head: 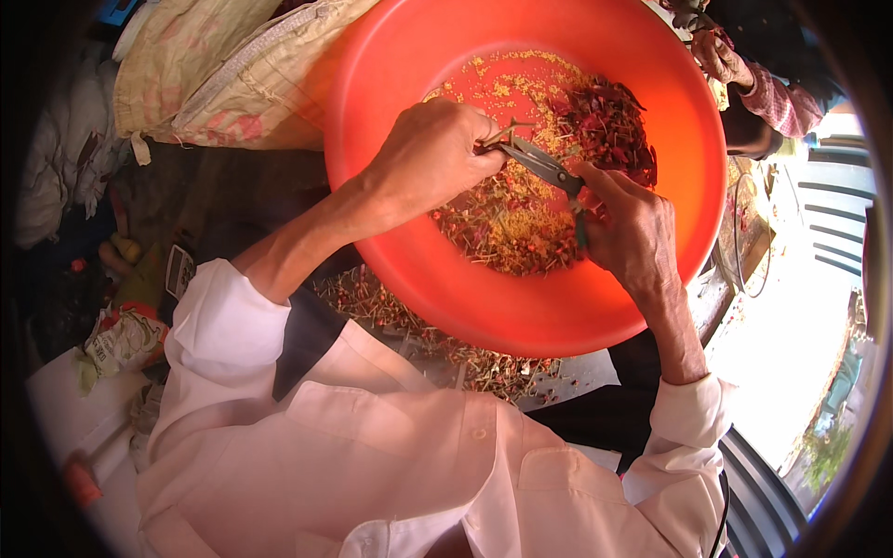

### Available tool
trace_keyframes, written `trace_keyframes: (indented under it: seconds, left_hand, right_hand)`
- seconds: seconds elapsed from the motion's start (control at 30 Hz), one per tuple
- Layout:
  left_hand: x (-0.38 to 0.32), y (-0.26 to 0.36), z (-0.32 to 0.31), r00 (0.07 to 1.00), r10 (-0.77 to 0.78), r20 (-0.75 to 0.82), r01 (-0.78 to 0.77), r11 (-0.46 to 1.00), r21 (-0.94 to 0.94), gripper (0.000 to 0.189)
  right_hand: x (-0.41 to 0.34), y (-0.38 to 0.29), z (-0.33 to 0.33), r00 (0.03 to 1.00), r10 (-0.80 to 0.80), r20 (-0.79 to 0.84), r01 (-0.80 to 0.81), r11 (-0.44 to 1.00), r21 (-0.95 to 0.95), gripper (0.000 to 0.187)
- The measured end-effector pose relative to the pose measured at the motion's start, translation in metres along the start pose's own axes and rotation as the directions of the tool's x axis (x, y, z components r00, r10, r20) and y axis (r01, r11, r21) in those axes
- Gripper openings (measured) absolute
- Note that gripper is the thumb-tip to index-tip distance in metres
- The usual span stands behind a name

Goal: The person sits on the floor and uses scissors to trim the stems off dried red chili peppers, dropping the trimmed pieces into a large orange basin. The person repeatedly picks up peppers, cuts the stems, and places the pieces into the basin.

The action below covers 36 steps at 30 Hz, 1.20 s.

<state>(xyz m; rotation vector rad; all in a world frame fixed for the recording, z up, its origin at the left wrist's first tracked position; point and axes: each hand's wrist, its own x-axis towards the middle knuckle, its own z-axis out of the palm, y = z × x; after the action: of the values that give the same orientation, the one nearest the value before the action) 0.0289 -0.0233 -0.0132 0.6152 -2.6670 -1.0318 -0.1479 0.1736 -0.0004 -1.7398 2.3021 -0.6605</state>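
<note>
My left hand (439,157) is closed on a dried plant piece with a thin stem (515,128) sticking out past the fingers. My right hand (628,227) grips a pair of scissors (541,164), whose dark blades point at the left fingertips; part of the handle is hidden by the fingers. Both hands are above a large orange-red plastic basin (537,321). In it lie yellow granules (502,89), a heap of dark red dried chillies (607,125) at the right, and a mix of stems and reddish bits (516,237) nearer me.
A woven sack (230,84) leans at the basin's left. Cut stems (499,373) are scattered on the ground below it. Another person's hand (722,59) is at the upper right. A small device with a display (179,270) and a printed packet (125,342) lie at the left.
</note>
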Motion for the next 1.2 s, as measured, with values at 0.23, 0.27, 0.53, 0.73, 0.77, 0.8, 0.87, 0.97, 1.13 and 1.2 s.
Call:
trace_keyframes:
  seconds: [0.23, 0.27, 0.53, 0.73, 0.77, 0.8, 0.87, 0.97, 1.13, 1.2]
  left_hand:
    - [-0.001, 0.002, -0.005, 1.000, -0.028, 0.014, 0.029, 0.986, -0.166, 0.018]
    - [-0.001, 0.003, -0.005, 0.997, -0.062, 0.036, 0.068, 0.972, -0.224, 0.018]
    - [-0.001, 0.005, -0.004, 0.998, -0.069, 0.005, 0.065, 0.913, -0.403, 0.026]
    - [0.001, 0.006, -0.011, 0.994, -0.103, 0.037, 0.109, 0.916, -0.385, 0.021]
    - [0.001, 0.007, -0.011, 0.996, -0.091, 0.024, 0.093, 0.919, -0.382, 0.022]
    - [0.002, 0.007, -0.011, 0.997, -0.080, 0.010, 0.078, 0.922, -0.379, 0.025]
    - [0.002, 0.009, -0.008, 0.997, -0.017, -0.071, -0.009, 0.936, -0.351, 0.025]
    - [-0.003, 0.013, -0.003, 0.980, 0.104, -0.172, -0.147, 0.954, -0.263, 0.018]
    - [-0.002, 0.007, -0.012, 0.985, -0.175, -0.005, 0.141, 0.812, -0.567, 0.029]
    - [0.006, -0.003, -0.019, 0.970, -0.243, -0.018, 0.166, 0.712, -0.682, 0.036]
  right_hand:
    - [0.003, -0.001, -0.004, 0.929, 0.251, 0.274, -0.333, 0.888, 0.317, 0.035]
    - [0.004, -0.001, -0.005, 0.899, 0.281, 0.336, -0.397, 0.845, 0.357, 0.034]
    - [0.004, -0.009, -0.006, 0.762, 0.216, 0.610, -0.645, 0.340, 0.685, 0.042]
    - [0.003, -0.018, 0.000, 0.753, 0.168, 0.636, -0.657, 0.135, 0.742, 0.040]
    - [0.003, -0.021, 0.001, 0.726, 0.197, 0.659, -0.685, 0.119, 0.719, 0.039]
    - [0.001, -0.024, 0.001, 0.728, 0.193, 0.658, -0.682, 0.096, 0.725, 0.037]
    - [0.001, -0.026, 0.000, 0.730, 0.185, 0.658, -0.677, 0.060, 0.734, 0.033]
    - [0.005, -0.020, -0.003, 0.794, 0.132, 0.594, -0.564, -0.208, 0.799, 0.035]
    - [0.021, 0.012, -0.018, 0.818, 0.296, 0.493, -0.477, -0.131, 0.869, 0.035]
    - [0.014, 0.014, -0.024, 0.805, 0.288, 0.518, -0.568, 0.122, 0.814, 0.036]
